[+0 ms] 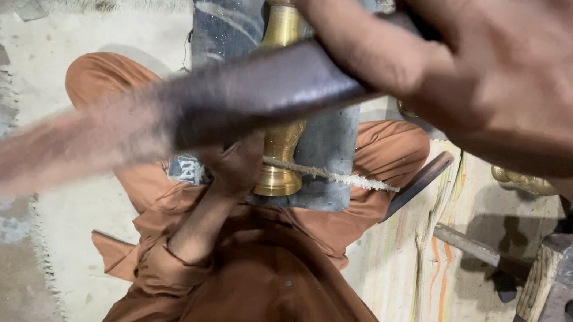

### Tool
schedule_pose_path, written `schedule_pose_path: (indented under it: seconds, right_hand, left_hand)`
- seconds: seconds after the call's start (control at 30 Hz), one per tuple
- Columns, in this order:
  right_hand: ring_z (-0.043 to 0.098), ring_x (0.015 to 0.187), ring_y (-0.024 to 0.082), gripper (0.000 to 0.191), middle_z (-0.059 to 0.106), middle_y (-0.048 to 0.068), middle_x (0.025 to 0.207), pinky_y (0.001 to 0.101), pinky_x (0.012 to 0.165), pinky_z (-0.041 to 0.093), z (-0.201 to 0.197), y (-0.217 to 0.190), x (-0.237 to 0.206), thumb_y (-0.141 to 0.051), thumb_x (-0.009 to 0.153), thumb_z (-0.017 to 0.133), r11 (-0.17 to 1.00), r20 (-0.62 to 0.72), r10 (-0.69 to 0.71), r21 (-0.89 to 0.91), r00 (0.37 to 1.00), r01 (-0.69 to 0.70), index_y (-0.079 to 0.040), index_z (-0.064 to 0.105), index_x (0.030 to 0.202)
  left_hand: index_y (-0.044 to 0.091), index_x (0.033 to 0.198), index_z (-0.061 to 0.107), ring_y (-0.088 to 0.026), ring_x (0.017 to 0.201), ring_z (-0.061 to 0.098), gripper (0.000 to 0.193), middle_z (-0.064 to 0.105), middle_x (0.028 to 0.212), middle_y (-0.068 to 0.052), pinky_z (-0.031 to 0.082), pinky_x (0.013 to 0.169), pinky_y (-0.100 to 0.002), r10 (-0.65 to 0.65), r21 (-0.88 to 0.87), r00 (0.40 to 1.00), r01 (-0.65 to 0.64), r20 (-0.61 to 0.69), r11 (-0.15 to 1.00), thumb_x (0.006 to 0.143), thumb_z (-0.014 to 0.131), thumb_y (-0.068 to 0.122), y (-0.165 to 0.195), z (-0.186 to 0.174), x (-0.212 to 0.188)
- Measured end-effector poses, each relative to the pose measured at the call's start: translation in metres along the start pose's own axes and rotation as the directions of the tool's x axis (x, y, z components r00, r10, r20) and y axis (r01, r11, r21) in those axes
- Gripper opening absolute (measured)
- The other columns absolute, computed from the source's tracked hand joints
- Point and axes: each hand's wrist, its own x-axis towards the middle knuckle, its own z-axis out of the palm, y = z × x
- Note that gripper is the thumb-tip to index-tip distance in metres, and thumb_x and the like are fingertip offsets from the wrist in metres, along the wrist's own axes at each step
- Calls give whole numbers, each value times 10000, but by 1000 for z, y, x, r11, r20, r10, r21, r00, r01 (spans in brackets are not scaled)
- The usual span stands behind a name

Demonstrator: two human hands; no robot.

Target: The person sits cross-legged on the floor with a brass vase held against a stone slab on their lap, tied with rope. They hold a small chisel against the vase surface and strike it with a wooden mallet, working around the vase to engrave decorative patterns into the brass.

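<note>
My right hand (504,79) fills the upper right, close to the camera, and grips a long dark metal tool (266,92). The tool runs down to the left, and its far end is a motion blur. Under it a turned brass piece (279,160) lies lengthwise on a grey block (328,152), with a pale cord (343,178) stretched across near its flared base. My left hand (234,165) is closed against the base of the brass piece, partly hidden by the tool. My legs in orange-brown cloth are folded beneath the block.
A heavy vise (571,294) stands at the right edge. Another brass part (520,181) lies on a striped mat (433,276), alongside a curved dark tool (420,182) and a metal rod (471,246). A pale rug (58,42) covers the concrete floor at left.
</note>
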Motion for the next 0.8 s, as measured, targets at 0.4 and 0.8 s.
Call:
schedule_pose_path:
  seconds: [0.4,0.8]
  right_hand:
    - [521,669,77,527,569,-71,830,224,627,467,4,-4,-19,-332,1018,595,995,-7,-87,-49,996,86,-294,551,1542]
    - [529,654,83,425,584,-69,801,239,627,453,5,-4,-18,-412,1018,562,997,13,-25,76,1000,24,-280,637,1415]
  left_hand:
    - [4,1005,665,-131,718,617,133,654,849,-38,523,692,-279,7,18,1000,-7,18,1000,932,775,7,-4,-4,-4]
    - [-4,1050,663,-147,748,632,139,657,902,-64,550,703,-286,-69,18,990,67,127,998,944,751,-9,3,-13,-1]
